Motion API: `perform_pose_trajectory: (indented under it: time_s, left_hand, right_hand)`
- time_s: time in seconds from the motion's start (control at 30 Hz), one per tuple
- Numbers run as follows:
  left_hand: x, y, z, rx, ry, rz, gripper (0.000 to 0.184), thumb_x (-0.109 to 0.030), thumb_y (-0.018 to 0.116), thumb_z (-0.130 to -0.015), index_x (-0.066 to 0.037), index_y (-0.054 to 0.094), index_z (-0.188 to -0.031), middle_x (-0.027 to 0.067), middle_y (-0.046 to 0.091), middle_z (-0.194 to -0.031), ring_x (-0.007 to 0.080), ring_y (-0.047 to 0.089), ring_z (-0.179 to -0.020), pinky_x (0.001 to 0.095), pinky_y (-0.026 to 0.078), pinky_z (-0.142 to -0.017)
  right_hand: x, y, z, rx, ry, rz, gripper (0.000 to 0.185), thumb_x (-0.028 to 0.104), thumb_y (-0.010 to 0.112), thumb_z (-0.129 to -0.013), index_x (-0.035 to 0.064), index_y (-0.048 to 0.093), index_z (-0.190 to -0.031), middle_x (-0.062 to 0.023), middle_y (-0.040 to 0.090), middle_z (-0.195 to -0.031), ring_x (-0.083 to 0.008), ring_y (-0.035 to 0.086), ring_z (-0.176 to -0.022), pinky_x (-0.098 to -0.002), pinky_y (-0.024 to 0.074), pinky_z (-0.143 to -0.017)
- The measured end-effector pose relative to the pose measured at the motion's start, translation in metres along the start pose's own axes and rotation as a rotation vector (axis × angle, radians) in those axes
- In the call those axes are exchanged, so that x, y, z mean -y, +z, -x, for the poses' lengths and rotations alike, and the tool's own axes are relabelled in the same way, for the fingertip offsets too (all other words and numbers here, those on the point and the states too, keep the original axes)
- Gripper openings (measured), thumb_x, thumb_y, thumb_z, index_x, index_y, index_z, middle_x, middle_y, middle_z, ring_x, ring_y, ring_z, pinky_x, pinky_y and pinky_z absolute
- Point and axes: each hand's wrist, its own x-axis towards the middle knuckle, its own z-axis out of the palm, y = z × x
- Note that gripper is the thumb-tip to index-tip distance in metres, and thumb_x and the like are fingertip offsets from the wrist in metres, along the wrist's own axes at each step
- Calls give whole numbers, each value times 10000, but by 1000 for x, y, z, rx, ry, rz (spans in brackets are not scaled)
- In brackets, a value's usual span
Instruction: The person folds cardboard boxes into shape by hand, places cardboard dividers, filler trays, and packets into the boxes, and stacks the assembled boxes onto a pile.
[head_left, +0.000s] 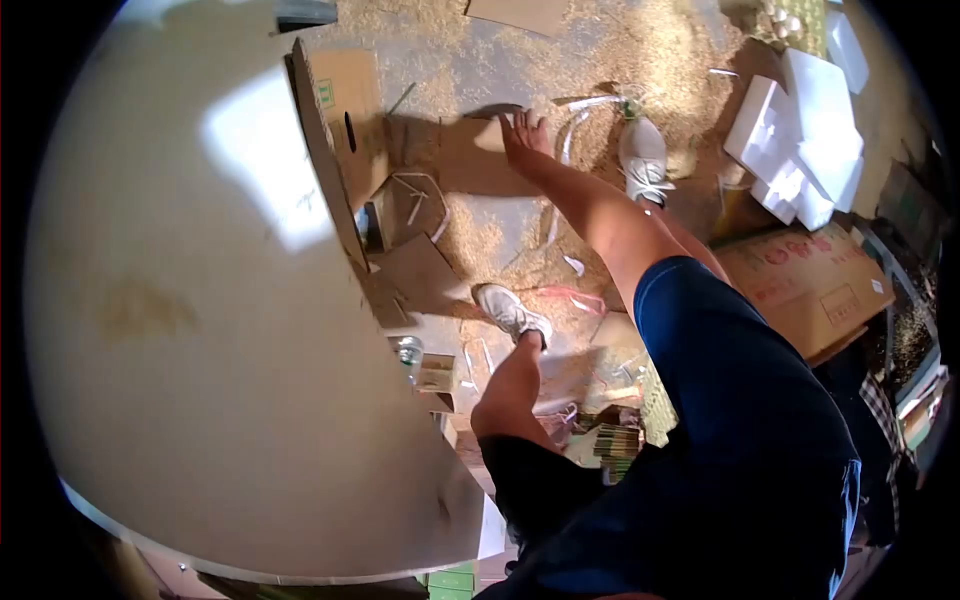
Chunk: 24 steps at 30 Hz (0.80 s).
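My right hand (525, 138) reaches down at the end of my outstretched arm, its fingers spread apart. It is over the right end of a flat brown piece of cardboard (475, 160) that lies on the floor. I cannot tell whether the fingertips touch the cardboard. Nothing shows in the grasp. To the left of that piece stands an open cardboard box (345, 110) with a dark slot and a green mark on its side. A loose white strap (568, 140) curves along the floor just right of my hand. My left hand is outside the view.
A large pale surface (250, 400) fills the left side, with a sunlit patch. Wood shavings (600, 60) cover much of the floor. White foam blocks (800, 130) and a large carton (810, 290) stand at right. My feet stand apart among cardboard scraps and straps.
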Motion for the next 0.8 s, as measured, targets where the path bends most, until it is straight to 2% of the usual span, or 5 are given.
perform_pose_trajectory:
  time_s: [0.17,0.3,0.47,0.63,0.8]
  left_hand:
    - [-15,4,-12,33,-13,-84,656,-494,330,-1016,-31,353,-1481,204,285,-1553,373,267,-1436,545,240,-1158]
    - [-17,9,-15,38,-22,-95,662,-498,321,-1016,-28,350,-1482,206,286,-1552,376,265,-1436,544,238,-1159]
    - [-14,16,-21,28,-9,-98,670,-504,310,-1016,-25,347,-1482,208,287,-1551,381,264,-1436,542,235,-1160]
    - [-16,25,-29,36,-17,-108,677,-510,298,-1015,-21,343,-1482,210,288,-1550,385,262,-1436,541,232,-1161]
    - [-21,33,-30,34,-35,-117,685,-515,287,-1015,-17,340,-1483,212,289,-1549,389,261,-1435,540,229,-1161]
  right_hand:
    - [-12,63,-2,-325,-127,127,670,270,573,-878,121,340,-1489,-202,406,-1403,-382,418,-1244,-559,392,-952]
    - [-19,29,-17,27,-82,-103,553,194,453,-922,145,372,-1467,-184,472,-1318,-314,479,-1195,-445,443,-917]
    - [-53,-62,-59,299,-8,-974,283,329,748,-773,54,757,-839,-136,719,-870,-299,682,-826,-381,554,-777]
    - [-173,-144,-177,-383,573,-1360,397,319,814,-726,-23,734,-911,-184,731,-883,-242,726,-781,-338,582,-695]
    - [-185,-149,-237,-213,873,-914,612,473,815,-662,-27,697,-994,-154,718,-976,-250,706,-923,-328,576,-799]
